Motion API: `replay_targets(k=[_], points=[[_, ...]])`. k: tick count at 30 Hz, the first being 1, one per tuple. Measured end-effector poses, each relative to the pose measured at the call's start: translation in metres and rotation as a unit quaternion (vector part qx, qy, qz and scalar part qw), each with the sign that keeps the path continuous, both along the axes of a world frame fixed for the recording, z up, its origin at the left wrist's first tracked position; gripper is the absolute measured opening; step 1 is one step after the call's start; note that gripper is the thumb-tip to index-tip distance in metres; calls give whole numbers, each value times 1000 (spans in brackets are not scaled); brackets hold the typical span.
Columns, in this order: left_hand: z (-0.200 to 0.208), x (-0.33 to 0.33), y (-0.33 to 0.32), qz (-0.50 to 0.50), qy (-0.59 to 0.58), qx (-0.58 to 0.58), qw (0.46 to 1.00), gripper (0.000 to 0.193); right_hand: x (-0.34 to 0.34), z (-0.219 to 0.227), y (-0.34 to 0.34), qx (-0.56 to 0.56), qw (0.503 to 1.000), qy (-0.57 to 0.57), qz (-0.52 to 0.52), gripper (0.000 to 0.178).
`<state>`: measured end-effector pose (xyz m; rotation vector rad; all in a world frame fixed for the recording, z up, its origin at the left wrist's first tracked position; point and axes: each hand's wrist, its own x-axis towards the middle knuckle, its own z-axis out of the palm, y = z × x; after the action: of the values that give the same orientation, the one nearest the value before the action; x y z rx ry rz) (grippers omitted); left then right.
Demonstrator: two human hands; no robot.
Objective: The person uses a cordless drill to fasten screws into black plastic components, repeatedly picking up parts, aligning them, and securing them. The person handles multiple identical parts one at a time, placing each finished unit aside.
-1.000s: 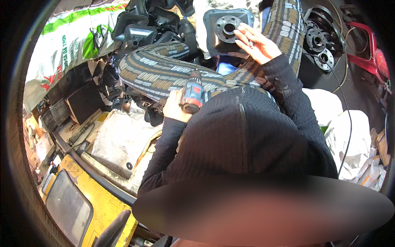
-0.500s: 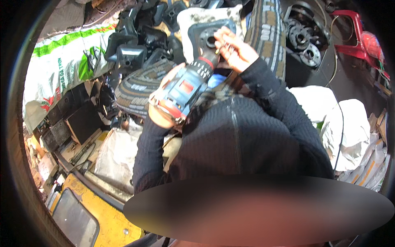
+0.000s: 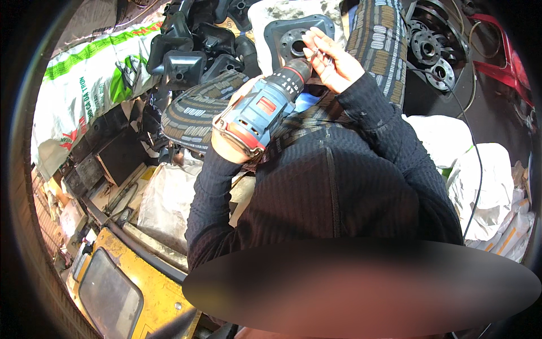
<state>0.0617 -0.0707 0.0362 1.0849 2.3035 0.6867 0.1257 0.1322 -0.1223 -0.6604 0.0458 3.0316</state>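
Observation:
My left hand is wrapped round a grey-blue cordless drill with red trim, its black chuck pointing up and to the right. At the chuck's front end, my right hand has its thumb and fingers pinched together; small metallic bits show between them, too small to name. Just beyond both hands lies a dark moulded housing with a square rim and a round, holed metal flange at its centre. It rests on a pale, stained cushion-like sack between my patterned trouser legs.
Several similar black housings are heaped at the far left, beside a white and green sack. To the right, a dark container holds round metal flanges. A red plastic stool, white bags and a black cable lie beyond. Yellow machinery stands lower left.
The whole view has shifted slightly, so things sit a little further right. Both hands keep nearly the same place, the drill still in my left hand.

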Motion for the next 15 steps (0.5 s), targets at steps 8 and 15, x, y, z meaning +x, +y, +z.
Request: replay_targets(k=[8, 15], points=[[-11, -3, -13, 7, -138, 92, 986, 51, 0, -1, -1, 42, 999, -20, 14, 30], [-9, 2, -17, -9, -44, 11, 999, 55, 6, 4, -4, 62, 996, -42, 46, 30]])
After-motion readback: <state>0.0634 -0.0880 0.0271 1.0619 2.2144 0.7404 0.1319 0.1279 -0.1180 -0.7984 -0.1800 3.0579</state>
